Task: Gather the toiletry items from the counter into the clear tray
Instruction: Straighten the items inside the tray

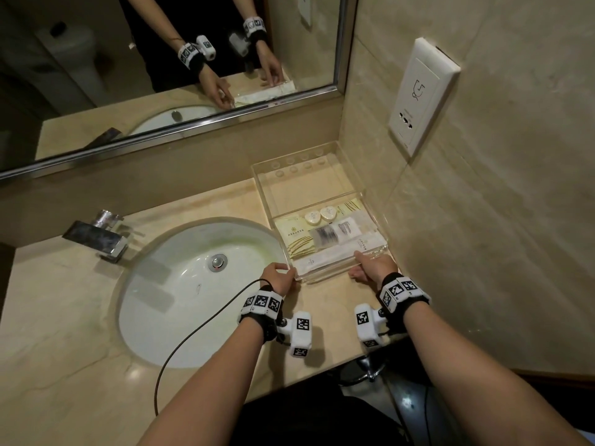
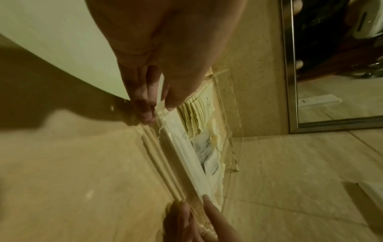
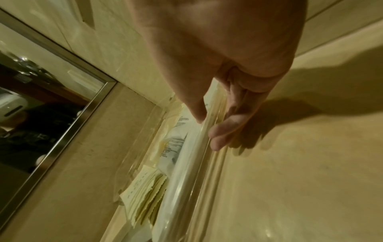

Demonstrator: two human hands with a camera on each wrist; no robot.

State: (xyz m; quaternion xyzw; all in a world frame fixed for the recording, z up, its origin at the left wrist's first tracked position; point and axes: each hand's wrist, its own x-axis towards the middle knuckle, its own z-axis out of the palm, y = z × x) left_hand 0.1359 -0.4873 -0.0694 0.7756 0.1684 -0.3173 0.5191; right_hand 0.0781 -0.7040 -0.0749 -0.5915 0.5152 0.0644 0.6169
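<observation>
The clear tray (image 1: 306, 188) stands on the counter in the right corner, beside the wall. Its near half holds cream sachets (image 1: 291, 233), two white round soaps (image 1: 320, 215), a clear packet with a dark comb (image 1: 325, 235) and a long white packet (image 1: 325, 257). My left hand (image 1: 289, 273) pinches the tray's near left corner, thumb inside and fingers outside (image 2: 159, 106). At the near right corner, my right hand (image 1: 355, 264) pinches the same wall (image 3: 207, 126). The tray's near wall (image 2: 182, 155) runs between the two hands.
A white oval sink (image 1: 193, 284) lies directly left of the tray, with a chrome faucet (image 1: 96, 235) at its far left. A mirror runs along the back wall. A white socket panel (image 1: 421, 94) sits on the right wall. A black cable (image 1: 193, 333) crosses the sink rim.
</observation>
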